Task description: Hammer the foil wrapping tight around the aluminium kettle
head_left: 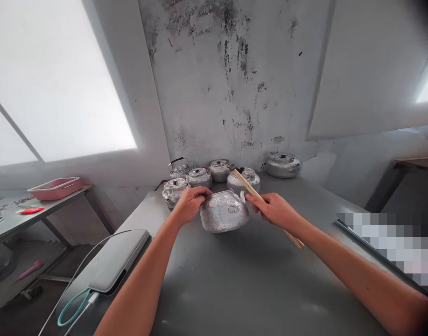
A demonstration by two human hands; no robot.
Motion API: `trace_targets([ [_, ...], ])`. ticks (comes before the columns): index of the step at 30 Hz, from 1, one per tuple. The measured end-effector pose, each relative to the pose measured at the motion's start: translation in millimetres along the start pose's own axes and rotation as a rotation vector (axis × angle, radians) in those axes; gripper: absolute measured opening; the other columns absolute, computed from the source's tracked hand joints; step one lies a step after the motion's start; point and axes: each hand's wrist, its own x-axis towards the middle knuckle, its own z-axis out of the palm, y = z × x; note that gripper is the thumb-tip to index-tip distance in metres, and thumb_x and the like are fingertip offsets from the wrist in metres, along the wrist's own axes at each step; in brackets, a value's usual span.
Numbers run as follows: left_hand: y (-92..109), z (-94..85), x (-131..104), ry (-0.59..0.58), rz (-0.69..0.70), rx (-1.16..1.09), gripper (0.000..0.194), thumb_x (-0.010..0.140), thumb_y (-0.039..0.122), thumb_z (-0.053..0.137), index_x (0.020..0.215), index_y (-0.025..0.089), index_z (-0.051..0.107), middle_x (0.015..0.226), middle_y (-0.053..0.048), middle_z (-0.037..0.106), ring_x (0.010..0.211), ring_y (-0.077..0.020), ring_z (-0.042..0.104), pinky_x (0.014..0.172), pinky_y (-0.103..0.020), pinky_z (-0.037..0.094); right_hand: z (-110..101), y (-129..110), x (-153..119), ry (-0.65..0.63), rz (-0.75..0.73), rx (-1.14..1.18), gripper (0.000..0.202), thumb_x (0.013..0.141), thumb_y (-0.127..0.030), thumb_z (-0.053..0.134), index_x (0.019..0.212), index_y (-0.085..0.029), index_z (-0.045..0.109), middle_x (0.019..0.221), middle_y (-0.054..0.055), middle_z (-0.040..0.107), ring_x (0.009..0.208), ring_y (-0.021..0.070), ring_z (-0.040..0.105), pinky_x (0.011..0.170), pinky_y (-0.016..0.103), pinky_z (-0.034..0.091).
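Note:
My left hand (192, 204) is closed on the upper left rim of a silver metal kettle (225, 213). The kettle is tilted and held over the grey table, its dented, patterned side facing me. In my right hand (277, 211) is a hammer (249, 187) with a pale wooden handle. Its small dark head points up and left, above the kettle, and the handle's end sticks out below my wrist. The right fingers are close to the kettle's short spout (242, 196); whether they touch it cannot be made out.
Behind stand several silver kettles with black-knobbed lids (199, 178), and a lidded pot (284, 165) is by the wall. A grey power bank (119, 259) with cables lies at left. A pixelated panel (392, 247) lies at right. A pink basket (55, 189) sits on another table.

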Motion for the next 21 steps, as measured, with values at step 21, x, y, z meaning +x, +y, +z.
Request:
trace_targets([
  [21, 16.4, -15.6, -10.9, -0.239, 0.048, 0.052, 0.068, 0.067, 0.050, 0.084, 0.128, 0.026, 0.066, 0.130, -0.008, 0.063, 0.117, -0.0306, 0.058, 0.097, -0.036, 0.046, 8.3, 9.6, 6.6, -0.018, -0.001, 0.009, 0.042, 0.085, -0.059, 0.058, 0.068, -0.020, 0.056, 0.053, -0.005, 0.038, 0.047, 0.0098, 0.034, 0.045, 0.025, 0.025],
])
